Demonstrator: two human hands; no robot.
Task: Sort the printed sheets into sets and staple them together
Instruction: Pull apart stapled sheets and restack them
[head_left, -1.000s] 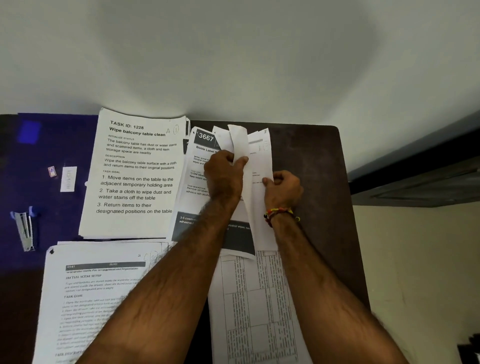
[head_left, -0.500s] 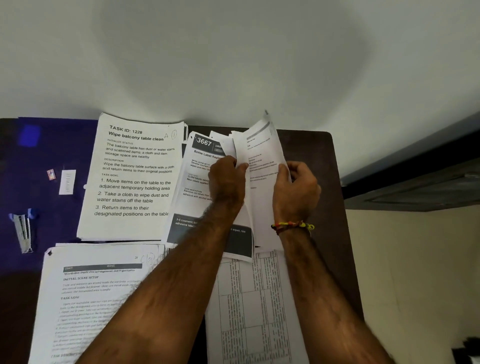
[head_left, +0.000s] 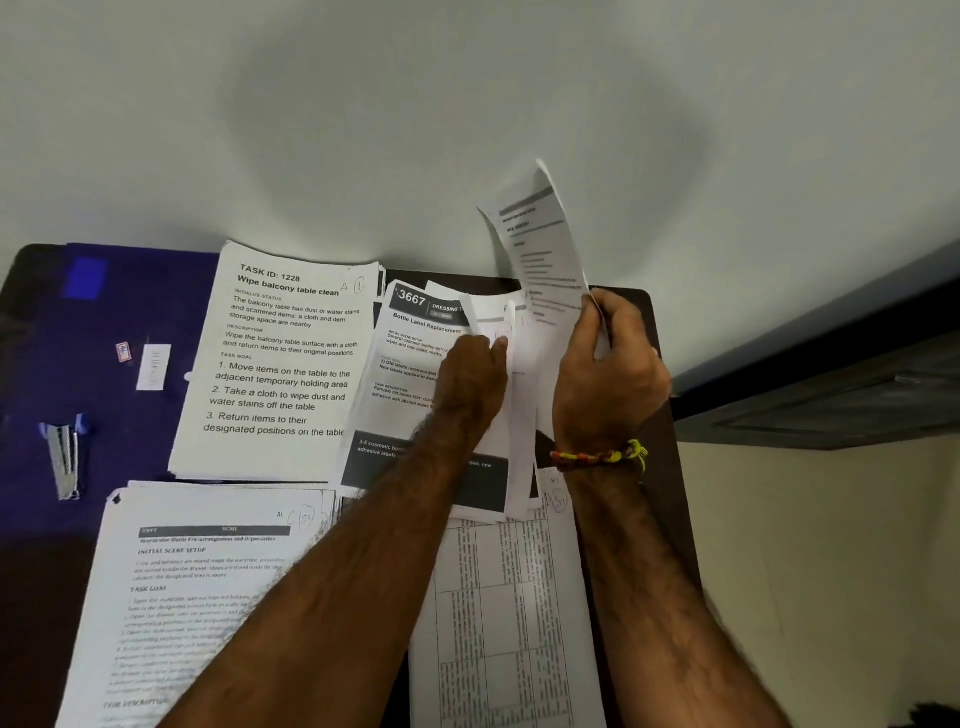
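Your right hand (head_left: 610, 374) has a closed grip on one lifted sheet (head_left: 545, 244), pinched at its right edge between thumb and fingers. The sheet stands nearly upright and curls back at the top, printed face toward you; judged, it is held so that its heading can be read before you assign it to a set.

Your left hand (head_left: 475, 376) rests on the unsorted stack (head_left: 506, 415) at the back right of the table (head_left: 654, 332), fingers curled at the edges of the upper sheets. Whether it is pinching a sheet or merely pressing them down cannot be told. Its likely purpose is to keep the remaining sheets from sliding while one is drawn off.

Sorted piles lie flat and apart, so headings stay legible: the "Wipe balcony table clean" pile (head_left: 280, 364) at back centre, the "3667" pile (head_left: 410, 358) just beside it and partly under your left arm, a third pile (head_left: 182, 597) at front left, and a tabled pile (head_left: 498, 623) between your forearms.

The stapler (head_left: 65, 457) lies well apart at far left on the blue cover (head_left: 130, 291), near a small staple box (head_left: 153, 366). Stapling is not yet in hand; sorting appears only part done.
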